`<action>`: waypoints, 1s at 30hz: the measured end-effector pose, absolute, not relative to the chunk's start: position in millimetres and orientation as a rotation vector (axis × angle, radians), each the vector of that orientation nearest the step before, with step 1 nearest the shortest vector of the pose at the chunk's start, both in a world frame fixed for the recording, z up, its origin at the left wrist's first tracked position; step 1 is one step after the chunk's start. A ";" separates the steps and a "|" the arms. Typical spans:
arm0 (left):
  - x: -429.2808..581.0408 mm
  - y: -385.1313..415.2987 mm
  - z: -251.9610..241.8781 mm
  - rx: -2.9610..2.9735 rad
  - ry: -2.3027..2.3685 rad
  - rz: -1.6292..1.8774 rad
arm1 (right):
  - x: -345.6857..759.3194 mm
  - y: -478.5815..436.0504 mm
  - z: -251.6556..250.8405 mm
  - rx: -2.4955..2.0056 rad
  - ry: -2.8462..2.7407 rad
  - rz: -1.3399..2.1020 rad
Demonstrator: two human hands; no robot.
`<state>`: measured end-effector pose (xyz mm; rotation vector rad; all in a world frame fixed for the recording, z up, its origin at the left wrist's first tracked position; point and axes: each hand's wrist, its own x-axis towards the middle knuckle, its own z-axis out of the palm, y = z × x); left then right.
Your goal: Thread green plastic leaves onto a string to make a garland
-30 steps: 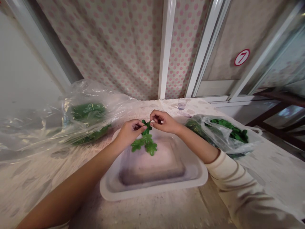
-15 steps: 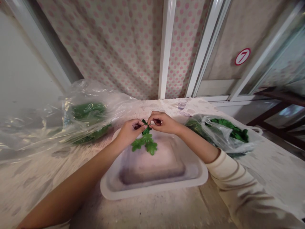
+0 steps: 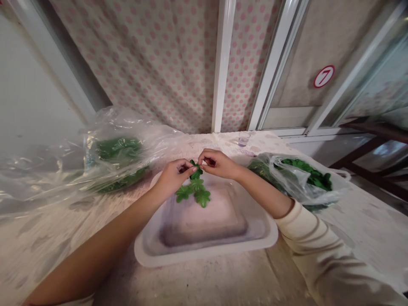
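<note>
My left hand (image 3: 177, 173) is closed in a pinch on a dark green leaf piece (image 3: 196, 173), which looks artificial. From the other side, the thumb and forefinger of my right hand (image 3: 219, 165) pinch the same leaf piece near its top. Both hands are over the far side of a white plastic tray (image 3: 207, 254). Just below the fingers, a lighter green leaf cluster (image 3: 197, 184) shows over the tray, with lobed leaves spread to the left and front. Whether it is joined to the dark piece I cannot tell.
To the left lies a large clear plastic bag (image 3: 137, 127) with green pieces (image 3: 119, 148) inside. Another clear bag (image 3: 287, 180), open and holding dark green leaves (image 3: 314, 176), sits at the right. A patterned cloth (image 3: 366, 225) covers the table. Behind are a dotted curtain (image 3: 159, 63) and white frames (image 3: 222, 68).
</note>
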<state>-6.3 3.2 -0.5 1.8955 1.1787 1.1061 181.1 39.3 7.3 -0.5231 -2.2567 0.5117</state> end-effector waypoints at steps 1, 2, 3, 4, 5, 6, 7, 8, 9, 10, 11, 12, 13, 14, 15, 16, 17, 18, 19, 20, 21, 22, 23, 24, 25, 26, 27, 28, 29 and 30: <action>-6.5 3.8 -1.1 1.894 1.181 1.105 | 181.3 39.3 7.1 -0.528 -2.254 0.509; -6.7 4.3 -1.6 1.892 1.183 1.106 | 181.4 39.3 6.9 -0.533 -2.253 0.508; -6.8 4.7 -2.0 1.888 1.185 1.107 | 181.6 39.5 6.7 -0.538 -2.253 0.506; -6.8 5.1 -2.1 1.881 1.187 1.112 | 181.7 39.7 6.5 -0.543 -2.253 0.505; -6.8 5.4 -2.1 1.872 1.189 1.121 | 181.8 39.8 6.4 -0.547 -2.254 0.503; -6.7 5.6 -1.8 1.864 1.193 1.134 | 181.8 40.0 6.4 -0.552 -2.255 0.501; -6.6 5.7 -1.4 1.855 1.199 1.150 | 181.7 40.0 6.4 -0.555 -2.256 0.501; -6.5 5.7 -0.8 1.847 1.209 1.167 | 181.6 40.0 6.4 -0.558 -2.258 0.502; -6.5 5.6 -0.2 1.841 1.220 1.184 | 181.4 39.9 6.4 -0.557 -2.260 0.504; -6.6 5.5 0.2 1.836 1.228 1.198 | 181.2 39.8 6.5 -0.555 -2.265 0.507; -6.7 5.5 0.5 1.833 1.235 1.206 | 181.1 39.7 6.4 -0.555 -2.270 0.511; -6.9 5.4 0.6 1.833 1.239 1.208 | 181.1 39.6 6.4 -0.558 -2.270 0.515; -7.0 5.5 0.5 1.835 1.242 1.204 | 181.3 39.5 6.3 -0.566 -2.265 0.521; -7.1 5.6 0.1 1.837 1.241 1.194 | 181.5 39.4 6.2 -0.576 -2.255 0.530; -7.2 5.7 -0.5 1.836 1.239 1.183 | 181.8 39.3 6.0 -0.589 -2.241 0.541; -7.1 5.8 -1.1 1.831 1.236 1.174 | 182.1 39.2 5.9 -0.600 -2.226 0.555; -7.1 6.0 -1.8 1.823 1.231 1.167 | 182.5 39.2 5.7 -0.606 -2.211 0.572; -7.0 6.2 -2.4 1.814 1.223 1.164 | 182.7 39.1 5.6 -0.605 -2.198 0.589; -6.9 6.5 -3.1 1.807 1.213 1.164 | 182.9 39.0 5.4 -0.600 -2.190 0.605; -6.9 6.8 -3.7 1.803 1.205 1.165 | 183.0 38.9 5.2 -0.595 -2.185 0.619; -6.9 7.1 -4.3 1.802 1.198 1.167 | 183.0 38.8 5.1 -0.592 -2.185 0.631; -7.0 7.5 -4.8 1.803 1.193 1.172 | 183.0 38.8 4.9 -0.590 -2.188 0.643; -7.2 7.9 -5.3 1.804 1.190 1.177 | 182.9 38.8 4.7 -0.589 -2.193 0.651; -7.4 8.2 -5.7 1.807 1.189 1.180 | 182.7 38.9 4.6 -0.590 -2.199 0.656; -7.6 8.6 -6.0 1.813 1.190 1.182 | 182.6 39.1 4.5 -0.592 -2.205 0.653; -7.9 8.8 -6.2 1.819 1.191 1.182 | 182.4 39.3 4.4 -0.594 -2.208 0.645; -8.1 8.9 -6.3 1.825 1.194 1.180 | 182.3 39.6 4.4 -0.595 -2.210 0.630; -8.2 9.0 -6.3 1.828 1.197 1.178 | 182.1 39.9 4.4 -0.596 -2.212 0.613; -8.3 8.9 -6.3 1.829 1.200 1.174 | 182.0 40.2 4.4 -0.595 -2.215 0.595; -8.4 8.7 -6.1 1.828 1.203 1.172 | 182.0 40.4 4.4 -0.595 -2.219 0.580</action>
